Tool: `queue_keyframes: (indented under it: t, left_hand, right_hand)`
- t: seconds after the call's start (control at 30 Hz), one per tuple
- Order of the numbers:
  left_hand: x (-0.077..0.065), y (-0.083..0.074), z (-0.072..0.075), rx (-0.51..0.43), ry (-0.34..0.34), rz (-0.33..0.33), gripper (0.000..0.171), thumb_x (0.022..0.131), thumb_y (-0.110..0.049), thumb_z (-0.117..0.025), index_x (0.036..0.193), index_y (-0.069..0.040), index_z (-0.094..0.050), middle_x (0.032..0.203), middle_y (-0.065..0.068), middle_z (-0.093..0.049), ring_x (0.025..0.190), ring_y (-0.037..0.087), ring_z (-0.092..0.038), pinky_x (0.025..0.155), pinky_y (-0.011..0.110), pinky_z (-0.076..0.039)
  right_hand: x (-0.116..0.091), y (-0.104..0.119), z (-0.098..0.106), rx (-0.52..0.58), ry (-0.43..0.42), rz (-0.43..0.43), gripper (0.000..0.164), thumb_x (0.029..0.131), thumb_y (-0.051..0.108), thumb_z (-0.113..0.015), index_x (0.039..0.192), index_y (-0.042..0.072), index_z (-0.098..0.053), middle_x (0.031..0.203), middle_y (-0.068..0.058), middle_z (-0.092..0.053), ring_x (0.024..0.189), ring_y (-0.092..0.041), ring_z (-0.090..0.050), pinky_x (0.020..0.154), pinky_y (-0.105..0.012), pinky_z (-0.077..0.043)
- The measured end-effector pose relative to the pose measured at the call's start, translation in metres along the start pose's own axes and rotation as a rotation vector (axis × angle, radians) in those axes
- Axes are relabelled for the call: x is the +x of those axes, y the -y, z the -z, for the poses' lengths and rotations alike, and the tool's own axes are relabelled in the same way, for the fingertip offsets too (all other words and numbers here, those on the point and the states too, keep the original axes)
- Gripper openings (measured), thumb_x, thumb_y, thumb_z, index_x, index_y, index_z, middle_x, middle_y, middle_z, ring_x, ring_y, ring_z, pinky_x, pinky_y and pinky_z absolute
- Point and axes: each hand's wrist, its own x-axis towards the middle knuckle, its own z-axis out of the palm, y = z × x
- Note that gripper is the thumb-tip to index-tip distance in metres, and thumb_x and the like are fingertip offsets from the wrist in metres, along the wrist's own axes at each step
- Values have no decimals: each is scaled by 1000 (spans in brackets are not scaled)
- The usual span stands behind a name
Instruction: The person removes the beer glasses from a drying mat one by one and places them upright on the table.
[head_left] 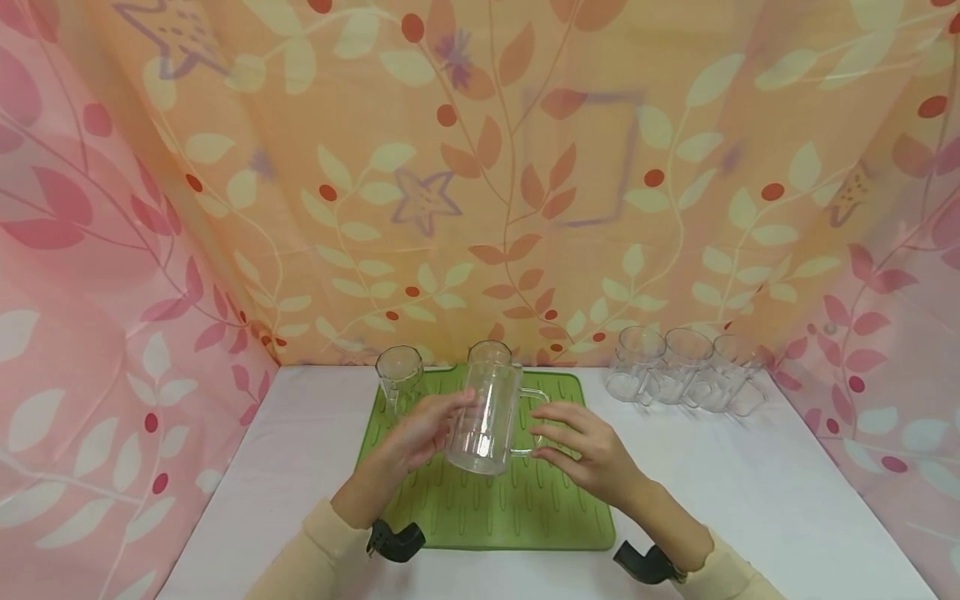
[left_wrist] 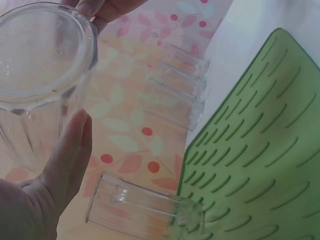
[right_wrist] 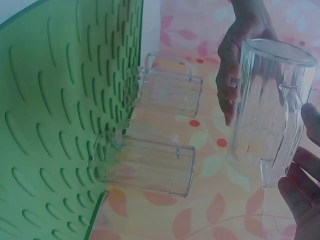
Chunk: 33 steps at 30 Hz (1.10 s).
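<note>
Your left hand (head_left: 429, 429) and right hand (head_left: 596, 457) flank a glass mug (head_left: 483, 429) above the green mat (head_left: 525, 523).
Left grips its side; right sits loosely spread at the handle (head_left: 533, 392), contact unclear. Two mugs (right_wrist: 150, 165) stand at the mat's far edge, three mugs (head_left: 681, 367) right of it.

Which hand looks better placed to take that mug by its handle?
Likely the right hand, which is at the handle; the left hand grips the glass mug from the opposite side.

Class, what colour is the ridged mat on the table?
The mat is green; it shows best in the head view.
</note>
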Motion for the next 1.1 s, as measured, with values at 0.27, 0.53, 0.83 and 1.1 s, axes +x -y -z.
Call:
queue_keyframes:
  t: [0.27,0.53,0.83,1.1]
  left_hand:
    - [-6,1,-5,74,-40,-58,55,85,-30,-62,124,6,-48,109,15,-60,93,25,-63,81,41,-53]
    - [-10,4,-8,38,-18,-155,55,86,-24,-63,127,5,-44,120,22,-53,99,27,-61,79,39,-54]
    - [-15,10,-9,47,10,-275,55,85,-12,-62,132,4,-38,127,25,-46,107,28,-56,86,37,-51]
    - [-17,15,-10,108,21,-375,61,81,-6,-66,135,-1,-37,131,21,-47,114,34,-50,89,32,-49]
  right_hand:
    - [0,0,0,-7,-37,-71,22,83,17,-67,101,5,-68,103,-10,-64,94,-27,-60,87,-25,-48]
    - [9,9,6,103,-78,-214,45,57,-12,-76,99,1,-67,98,-16,-64,89,-25,-62,80,-19,-50]
    - [1,6,10,462,-120,-410,46,64,-28,-63,106,-11,-60,104,-19,-61,97,-20,-60,74,-36,-54]
    - [-6,0,10,585,-150,-584,34,76,-14,-63,109,-17,-55,104,-31,-55,98,-27,-59,78,-34,-53]
